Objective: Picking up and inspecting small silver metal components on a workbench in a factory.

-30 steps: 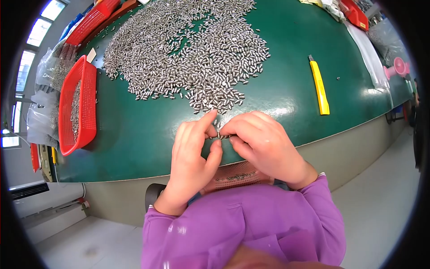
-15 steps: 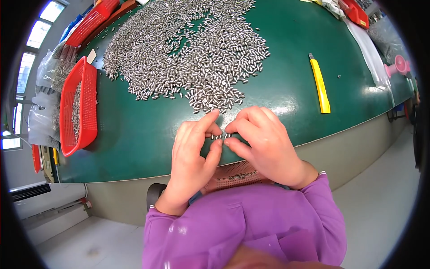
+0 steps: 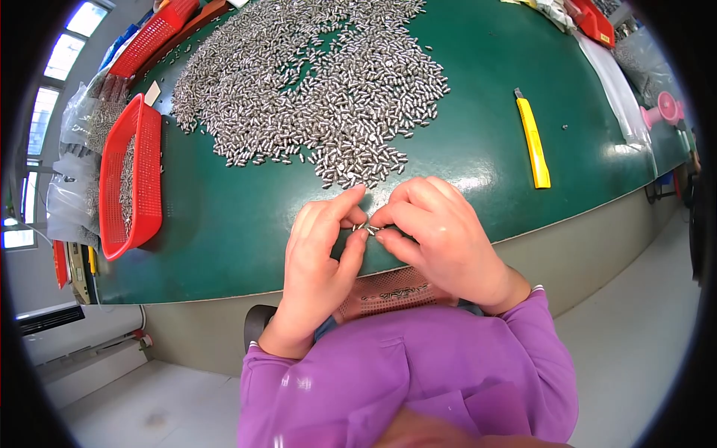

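Note:
Close to the table's near edge, my left hand point(image 3: 310, 243) and my right hand point(image 3: 448, 235) meet almost fingertip to fingertip. Between their thumbs and forefingers are a few small silvery metal pieces point(image 3: 371, 230), short and pointed; the fingers partly cover them. Each hand is closed in a pinch on some of these pieces. Just beyond the fingertips begins a wide heap of similar metal pieces point(image 3: 358, 112) spread over the green tabletop point(image 3: 463, 164). Below my hands, a reddish perforated basket point(image 3: 388, 302) at my lap holds some small pieces.
A red plastic basket point(image 3: 154, 175) with metal pieces stands at the table's left side, beside clear plastic bags point(image 3: 73, 179). To the right lie a yellow utility knife point(image 3: 532, 142) and one stray piece point(image 3: 565, 127). A pink spool-like object point(image 3: 663, 110) sits at the far right.
The few pieces between my fingertips have shifted and tilted, and fewer show in a row. My left thumb and right fingers have moved slightly; the heap looks the same.

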The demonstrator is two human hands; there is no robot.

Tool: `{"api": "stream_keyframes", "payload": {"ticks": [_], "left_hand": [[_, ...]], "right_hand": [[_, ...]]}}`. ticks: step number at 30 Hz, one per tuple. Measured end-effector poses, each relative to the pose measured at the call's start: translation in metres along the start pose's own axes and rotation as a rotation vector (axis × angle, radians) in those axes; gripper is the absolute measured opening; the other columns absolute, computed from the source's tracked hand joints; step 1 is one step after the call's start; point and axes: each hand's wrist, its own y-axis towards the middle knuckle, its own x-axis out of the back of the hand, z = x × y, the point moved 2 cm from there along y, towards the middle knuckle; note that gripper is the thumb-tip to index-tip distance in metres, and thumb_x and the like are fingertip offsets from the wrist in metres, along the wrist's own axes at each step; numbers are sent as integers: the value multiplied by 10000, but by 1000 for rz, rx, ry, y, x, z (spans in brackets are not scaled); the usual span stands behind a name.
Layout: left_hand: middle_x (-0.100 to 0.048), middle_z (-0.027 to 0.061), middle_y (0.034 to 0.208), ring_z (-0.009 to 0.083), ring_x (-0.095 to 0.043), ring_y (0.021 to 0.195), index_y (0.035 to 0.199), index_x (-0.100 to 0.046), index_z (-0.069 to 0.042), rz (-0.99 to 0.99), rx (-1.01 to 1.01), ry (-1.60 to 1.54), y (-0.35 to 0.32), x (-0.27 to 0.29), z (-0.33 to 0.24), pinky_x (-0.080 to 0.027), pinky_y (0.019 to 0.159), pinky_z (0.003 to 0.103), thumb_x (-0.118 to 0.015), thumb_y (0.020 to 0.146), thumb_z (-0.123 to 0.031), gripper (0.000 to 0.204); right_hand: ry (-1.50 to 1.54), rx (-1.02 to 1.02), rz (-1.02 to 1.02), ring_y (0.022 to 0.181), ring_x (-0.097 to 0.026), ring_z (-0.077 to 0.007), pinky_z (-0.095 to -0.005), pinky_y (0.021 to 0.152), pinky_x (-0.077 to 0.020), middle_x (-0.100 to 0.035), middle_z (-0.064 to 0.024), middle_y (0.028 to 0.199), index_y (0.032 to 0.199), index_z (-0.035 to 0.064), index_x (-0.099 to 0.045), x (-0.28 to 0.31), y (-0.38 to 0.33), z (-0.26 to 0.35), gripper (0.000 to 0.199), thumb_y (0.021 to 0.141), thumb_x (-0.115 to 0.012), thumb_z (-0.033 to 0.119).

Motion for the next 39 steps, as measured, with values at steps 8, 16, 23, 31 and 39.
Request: {"api": "stream_keyframes", "payload": {"ticks": [8,16,23,31,39], "left_hand": [[-617,64,909,235,-567,840,1300,-579,-46,20,-41,86,1,1,-1,-487,763,355,-667,763,87,560],[-591,57,876,234,-551,819,1301,-568,-38,21,-40,140,-2,4,-3,-478,747,353,-713,746,49,580],[-601,58,901,230,-552,833,1322,-558,-45,44,-44,111,-4,6,-4,-480,762,352,-735,732,45,622],[-619,68,970,231,-572,877,1349,-537,-47,55,-1,70,-3,7,-3,-490,796,354,-711,747,62,636],[-612,88,1032,233,-580,916,1403,-483,-38,82,-18,51,-7,10,-5,-490,846,365,-668,767,84,673]], "right_hand": [[9,-7,3,843,-536,-258,-386,745,-437,-537,-54,896,903,77,-633,2,-1,0,161,775,-729,91],[59,9,25,827,-554,-266,-385,747,-449,-561,-62,888,918,61,-664,5,-1,-3,192,749,-753,74],[47,9,48,828,-557,-261,-385,753,-451,-563,-55,888,906,68,-670,6,-1,-2,185,744,-759,81],[53,-3,80,840,-562,-260,-386,760,-449,-571,-50,888,902,78,-673,8,0,-2,185,741,-764,91],[56,3,49,821,-574,-263,-400,737,-440,-601,-32,864,903,93,-665,-1,0,-1,167,755,-742,96]]}}
